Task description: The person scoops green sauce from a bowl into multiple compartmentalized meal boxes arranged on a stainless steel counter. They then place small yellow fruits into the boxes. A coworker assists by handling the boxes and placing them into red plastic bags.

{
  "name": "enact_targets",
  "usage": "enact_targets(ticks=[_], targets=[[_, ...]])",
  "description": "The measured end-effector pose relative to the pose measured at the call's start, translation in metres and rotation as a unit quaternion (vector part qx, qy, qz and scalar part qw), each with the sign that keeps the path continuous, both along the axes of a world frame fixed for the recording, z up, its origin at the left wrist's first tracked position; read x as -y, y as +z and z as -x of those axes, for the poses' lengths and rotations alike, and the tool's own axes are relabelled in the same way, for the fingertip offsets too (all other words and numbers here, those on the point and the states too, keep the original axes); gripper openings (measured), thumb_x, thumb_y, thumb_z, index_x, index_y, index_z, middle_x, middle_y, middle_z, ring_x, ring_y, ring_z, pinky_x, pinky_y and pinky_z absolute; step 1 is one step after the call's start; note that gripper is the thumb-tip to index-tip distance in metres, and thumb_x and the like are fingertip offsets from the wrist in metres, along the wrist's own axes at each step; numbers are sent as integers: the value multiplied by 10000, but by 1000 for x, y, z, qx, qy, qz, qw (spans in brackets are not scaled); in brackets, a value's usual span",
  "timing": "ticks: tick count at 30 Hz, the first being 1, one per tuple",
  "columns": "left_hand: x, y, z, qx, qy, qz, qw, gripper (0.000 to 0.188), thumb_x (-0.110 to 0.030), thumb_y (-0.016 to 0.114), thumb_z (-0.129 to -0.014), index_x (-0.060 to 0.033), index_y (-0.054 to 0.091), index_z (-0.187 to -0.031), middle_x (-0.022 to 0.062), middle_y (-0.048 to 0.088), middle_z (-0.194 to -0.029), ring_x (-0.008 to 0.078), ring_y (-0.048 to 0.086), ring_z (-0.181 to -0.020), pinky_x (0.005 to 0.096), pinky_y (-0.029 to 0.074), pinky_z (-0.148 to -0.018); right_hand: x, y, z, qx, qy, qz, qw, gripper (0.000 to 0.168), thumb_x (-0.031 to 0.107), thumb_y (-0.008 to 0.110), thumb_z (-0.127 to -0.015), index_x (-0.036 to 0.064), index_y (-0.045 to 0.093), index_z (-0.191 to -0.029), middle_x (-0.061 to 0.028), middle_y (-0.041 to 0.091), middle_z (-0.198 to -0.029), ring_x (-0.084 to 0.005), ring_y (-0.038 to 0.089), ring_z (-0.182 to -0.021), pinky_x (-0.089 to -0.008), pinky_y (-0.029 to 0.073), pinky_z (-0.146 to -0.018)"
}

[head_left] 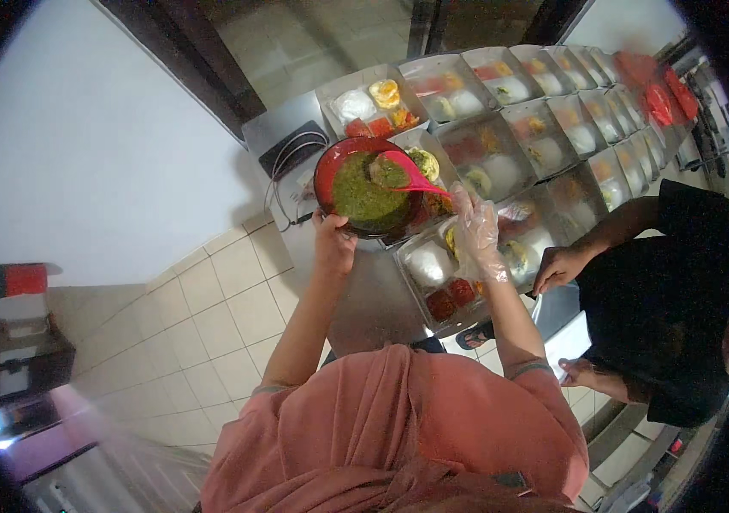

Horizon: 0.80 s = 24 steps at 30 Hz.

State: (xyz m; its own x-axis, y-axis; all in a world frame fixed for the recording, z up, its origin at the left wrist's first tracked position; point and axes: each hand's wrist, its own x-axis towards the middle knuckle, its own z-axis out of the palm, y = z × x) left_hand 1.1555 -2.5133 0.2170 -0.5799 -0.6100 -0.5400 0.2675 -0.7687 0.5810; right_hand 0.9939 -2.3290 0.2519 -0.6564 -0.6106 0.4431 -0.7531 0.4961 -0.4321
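Note:
My left hand [335,243] grips the near rim of a dark red bowl [322,176] and holds it above the table. Green sauce [358,195] with a chopped look fills much of the bowl. In a clear plastic glove, my right hand [476,224] holds the handle of a pink ladle [412,173], whose scoop rests in the sauce. Just below that hand lies a meal box [431,264] with white rice and red food. Beyond the bowl, an uncovered meal box [374,106] holds rice, egg and red pieces. Another box is partly hidden behind the bowl.
Rows of meal boxes [540,151] with clear covers stretch right along the metal table [371,288]. A cable [284,160] lies by a dark flat object [290,149]. At the right, a person in black [659,295] holds a white sheet [568,343]. Red plastic [659,96] is at the far end.

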Motion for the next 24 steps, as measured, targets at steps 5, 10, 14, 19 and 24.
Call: enact_targets(ticks=[5, 10, 14, 19, 24], targets=[[9, -12, 5, -85, 5, 17, 996, 508, -107, 580, -657, -157, 427, -1139, 41, 498, -1104, 222, 496, -1020, 372, 424, -839, 8, 17, 0, -28, -9, -44, 999, 214, 208, 489, -878, 51, 624, -934, -178, 602, -746, -360, 567, -595, -433, 413, -509], [15, 0, 9, -90, -12, 10, 996, 665, -80, 583, -653, -196, 293, -1240, 52, 423, -1174, 221, 434, -1068, 410, 373, -911, 18, 28, -3, 237, -99, -5, 967, 329, 292, 464, -913, 26, 651, -867, -222, 599, -733, -385, 563, -616, -455, 409, -553], [20, -8, 12, -92, -22, -2, 996, 698, -93, 592, -642, -227, 294, -1258, 41, 419, -1184, 221, 427, -1067, 427, 361, -895, 15, -12, 13, -25, -33, -22, 999, 269, 282, 530, -870, 38, 635, -826, -186, 605, -738, -355, 559, -605, -467, 402, -538], [21, 0, 12, -20, -19, 6, 1000, 638, -115, 571, -646, -219, 331, -1228, 28, 422, -1202, 229, 425, -1093, 429, 339, -882, 34, 30, -10, -168, -74, -95, 978, 198, 276, 652, -774, 83, 606, -786, -112, 575, -692, -315, 531, -609, -444, 391, -515], [23, -4, 16, -7, -18, 10, 1000, 567, -124, 560, -670, -195, 353, -1193, 23, 440, -1170, 220, 438, -1075, 419, 330, -871, 47, 6, 2, -239, -60, -74, 966, 273, 352, 605, -817, 97, 569, -727, -96, 531, -613, -288, 531, -606, -455, 378, -533]])
